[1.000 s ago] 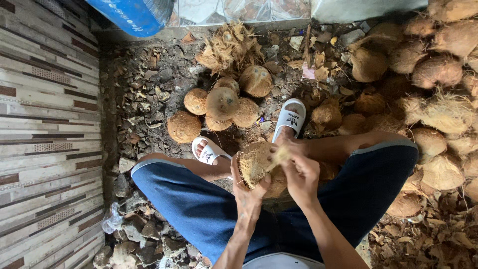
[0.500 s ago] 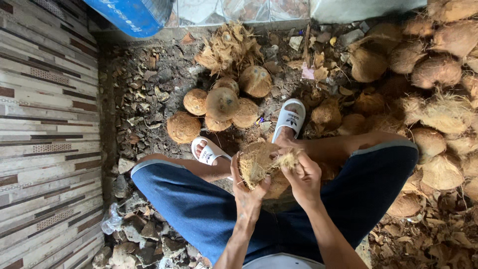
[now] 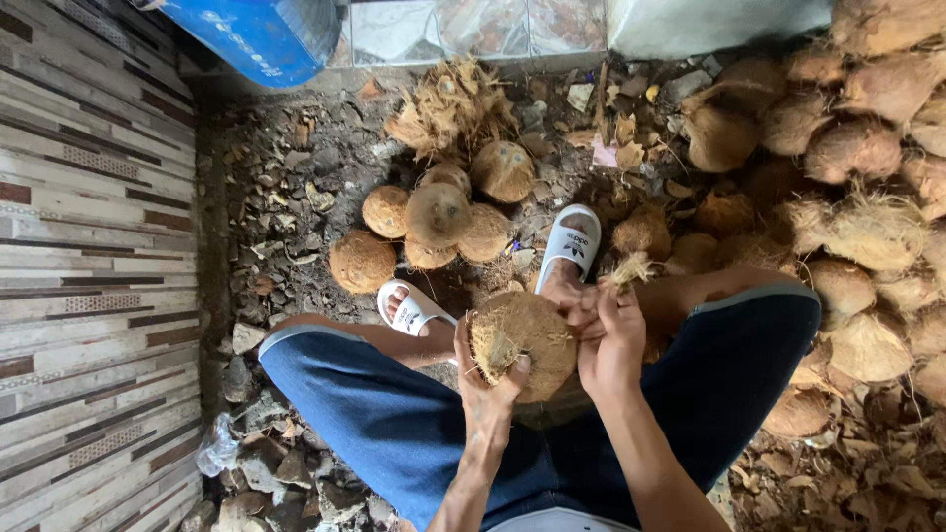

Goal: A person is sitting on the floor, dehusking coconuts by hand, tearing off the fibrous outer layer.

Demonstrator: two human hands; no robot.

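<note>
I saw the brown coconut (image 3: pixel 527 340) held up between the two knees, over the blue shorts (image 3: pixel 394 414). It was my landmark for everything else.

The left hand (image 3: pixel 483 389) was under the coconut and on its left side. Its fingers were curled around the shell, and the thumb pressed on the front. The right hand (image 3: pixel 611 340) was on the right side of the coconut. Its fingers were closed tight on a tuft of dry husk (image 3: pixel 631 268) that stuck up just above the coconut.

Just above the coconut were two feet in white sandals (image 3: pixel 570 241). Past the sandals lay a small heap of peeled round coconuts (image 3: pixel 439 212). Further up from that heap was a pile of torn husk (image 3: pixel 448 103).

To the right of the coconut was a big pile of hairy coconuts (image 3: pixel 867 227). Far up and to the left of the coconut I saw a big blue plastic tub (image 3: pixel 261 34). It had some pale marks on its side, too small to tell. To the left of the coconut was a striped tile wall (image 3: pixel 89 266). The ground (image 3: pixel 286 187) was covered with dark bits of shell.
</note>
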